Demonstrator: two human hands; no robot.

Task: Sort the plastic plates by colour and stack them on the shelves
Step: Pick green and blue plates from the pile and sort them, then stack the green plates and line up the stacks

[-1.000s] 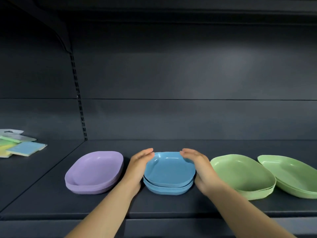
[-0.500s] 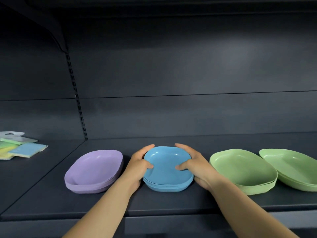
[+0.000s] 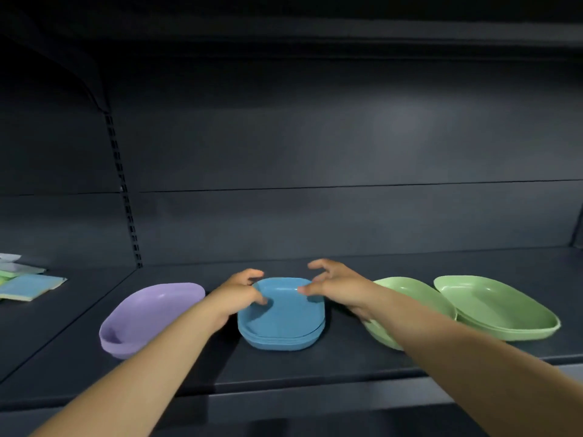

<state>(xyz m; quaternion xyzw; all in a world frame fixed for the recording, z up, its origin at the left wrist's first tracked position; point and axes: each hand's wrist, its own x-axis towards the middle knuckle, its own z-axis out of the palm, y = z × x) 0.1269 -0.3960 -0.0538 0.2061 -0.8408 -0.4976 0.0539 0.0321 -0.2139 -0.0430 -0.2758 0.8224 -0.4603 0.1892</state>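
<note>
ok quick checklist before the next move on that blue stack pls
1. Blue stack holds only blue plates: ok, every visible rim is blue.
2. Blue rims lined up: ok, the edges nest evenly at the front.
3. Left hand has a hold: ok, its fingers curl over the stack's left rim.
4. Right hand has a hold: not ok, its fingers are spread above the right rim; contact cannot be told.
5. Gap to the purple stack: ok, bare shelf shows between them.
6. Green plates in one pile: not ok, the near green stack and far green stack sit side by side, overlapping.
</note>
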